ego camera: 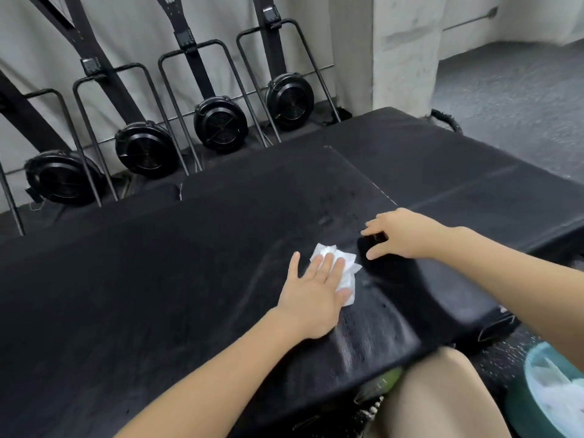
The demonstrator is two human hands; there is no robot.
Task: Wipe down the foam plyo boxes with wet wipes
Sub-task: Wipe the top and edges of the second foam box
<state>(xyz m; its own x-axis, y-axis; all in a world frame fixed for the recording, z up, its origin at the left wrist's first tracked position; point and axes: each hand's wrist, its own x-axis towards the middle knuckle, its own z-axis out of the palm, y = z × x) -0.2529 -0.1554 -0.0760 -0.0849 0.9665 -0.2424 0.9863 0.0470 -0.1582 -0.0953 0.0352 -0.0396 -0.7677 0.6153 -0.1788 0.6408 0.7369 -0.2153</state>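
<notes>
**Wipe pressed flat on the near box**

The left hand point(311, 290) lies open, fingers straight, pressing a white wet wipe point(339, 273) onto the black foam plyo box point(158, 279) near its right edge. The right hand point(399, 233) rests beside it, fingers loosely spread, holding nothing.

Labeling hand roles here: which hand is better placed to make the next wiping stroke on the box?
Left. The left hand already presses flat on the wet wipe on the near plyo box. The right hand holds no wipe and rests on the box top.
</notes>
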